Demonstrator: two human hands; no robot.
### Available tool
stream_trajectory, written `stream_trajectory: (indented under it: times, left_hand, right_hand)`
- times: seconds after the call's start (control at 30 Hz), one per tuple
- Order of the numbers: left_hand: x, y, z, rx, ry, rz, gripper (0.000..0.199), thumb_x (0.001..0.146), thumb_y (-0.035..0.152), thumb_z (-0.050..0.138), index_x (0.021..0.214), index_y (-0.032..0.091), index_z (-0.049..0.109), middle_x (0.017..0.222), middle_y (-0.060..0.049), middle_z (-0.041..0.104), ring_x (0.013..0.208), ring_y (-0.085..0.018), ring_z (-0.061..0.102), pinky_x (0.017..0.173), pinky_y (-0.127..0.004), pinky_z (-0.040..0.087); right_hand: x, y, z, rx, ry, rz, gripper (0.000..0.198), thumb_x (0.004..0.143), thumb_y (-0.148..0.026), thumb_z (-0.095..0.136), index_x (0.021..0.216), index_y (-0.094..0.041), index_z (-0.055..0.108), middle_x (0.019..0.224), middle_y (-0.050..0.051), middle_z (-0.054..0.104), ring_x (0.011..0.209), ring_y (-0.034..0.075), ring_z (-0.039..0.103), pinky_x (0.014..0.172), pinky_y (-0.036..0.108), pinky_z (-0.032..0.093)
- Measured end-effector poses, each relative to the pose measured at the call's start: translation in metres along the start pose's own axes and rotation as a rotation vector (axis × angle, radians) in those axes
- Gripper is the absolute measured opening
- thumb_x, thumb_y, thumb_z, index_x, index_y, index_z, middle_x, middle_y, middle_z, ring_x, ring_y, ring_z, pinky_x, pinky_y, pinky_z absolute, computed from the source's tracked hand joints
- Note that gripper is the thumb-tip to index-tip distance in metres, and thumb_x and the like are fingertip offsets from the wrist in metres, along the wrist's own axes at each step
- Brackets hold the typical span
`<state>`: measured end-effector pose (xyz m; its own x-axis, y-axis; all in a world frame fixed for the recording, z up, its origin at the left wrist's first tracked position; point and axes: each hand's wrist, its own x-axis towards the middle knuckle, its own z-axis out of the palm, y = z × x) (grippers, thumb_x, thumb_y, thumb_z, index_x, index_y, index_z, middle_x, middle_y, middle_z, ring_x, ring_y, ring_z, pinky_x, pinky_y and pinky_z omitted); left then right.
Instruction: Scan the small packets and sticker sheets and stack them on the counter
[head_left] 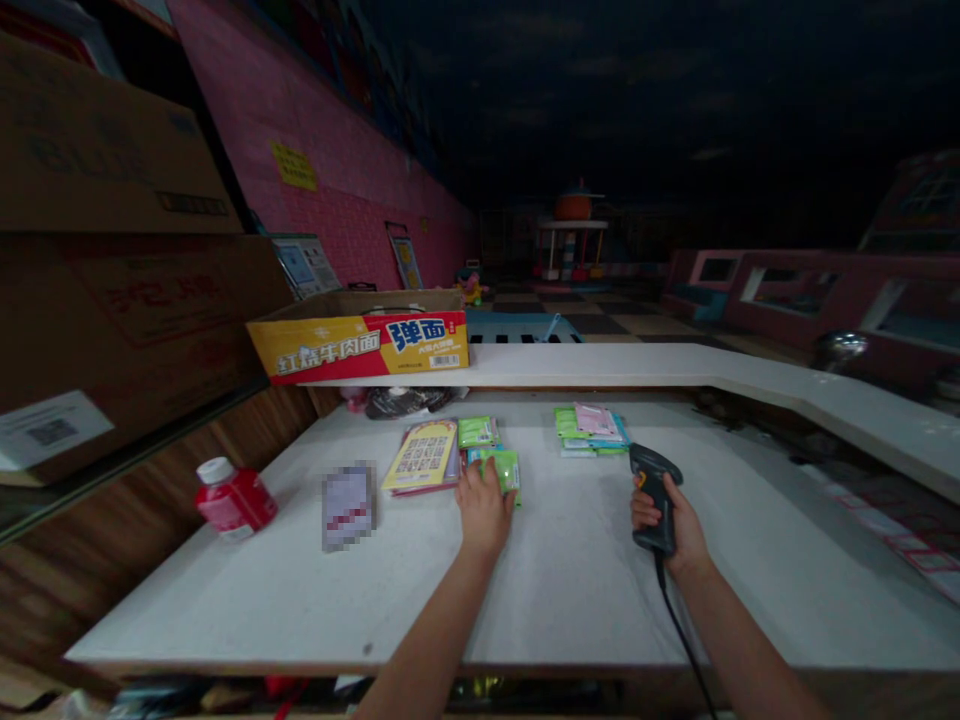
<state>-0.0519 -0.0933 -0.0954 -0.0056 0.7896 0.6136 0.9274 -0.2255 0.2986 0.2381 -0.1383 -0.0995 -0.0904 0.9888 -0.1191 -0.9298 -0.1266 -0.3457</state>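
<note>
My right hand (679,525) is wrapped round a black handheld barcode scanner (657,490), whose head points up and to the left and whose cord runs down to the front edge. My left hand (484,505) grips a small green packet (506,468) on the white table, fingers over its top and thumb at its right side. Another green packet (478,431) lies just behind. Beside these, a yellow sheet printed with codes (421,455) rests on a flat stack. Farther right sits a pile of green, blue and pink packets (592,428), left of the scanner's head.
A red bottle with a white cap (234,498) and a blurred-out flat item (349,505) are on the left of the table (315,610). Along the back runs a raised white ledge (585,362) bearing an open noodle carton (367,340). Large cardboard boxes (127,300) stand at left.
</note>
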Motion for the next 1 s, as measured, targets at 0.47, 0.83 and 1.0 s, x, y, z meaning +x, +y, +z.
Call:
stream_trajectory:
  times: [0.47, 0.83, 1.0]
  left_hand:
    - [0.007, -0.021, 0.003, -0.664, 0.024, -0.153, 0.019, 0.086, 0.032, 0.045, 0.097, 0.019, 0.053, 0.088, -0.006, 0.065, 0.081, -0.021, 0.062, 0.076, -0.036, 0.05]
    - [0.009, -0.028, 0.007, -0.753, 0.144, -0.309, 0.013, 0.084, 0.034, 0.047, 0.085, 0.022, 0.042, 0.079, -0.002, 0.053, 0.073, -0.017, 0.054, 0.07, -0.03, 0.046]
    - [0.012, -0.028, 0.008, -0.7, 0.167, -0.396, 0.01, 0.08, 0.027, 0.05, 0.081, 0.022, 0.042, 0.079, -0.002, 0.051, 0.075, -0.017, 0.053, 0.072, -0.032, 0.046]
  right_hand:
    - [-0.009, 0.021, 0.028, -0.412, 0.098, 0.052, 0.031, 0.084, -0.046, 0.062, 0.086, -0.015, 0.059, 0.052, -0.004, 0.049, 0.037, 0.005, 0.039, 0.034, 0.014, 0.032]
    - [-0.041, 0.076, 0.074, -0.746, -0.028, 0.205, 0.041, 0.08, -0.057, 0.06, 0.093, -0.018, 0.058, 0.05, -0.006, 0.051, 0.033, 0.007, 0.039, 0.031, 0.018, 0.028]
    - [-0.044, 0.075, 0.076, -0.757, -0.027, 0.222, 0.041, 0.077, -0.058, 0.062, 0.087, -0.019, 0.057, 0.048, -0.007, 0.049, 0.032, 0.007, 0.037, 0.031, 0.018, 0.027]
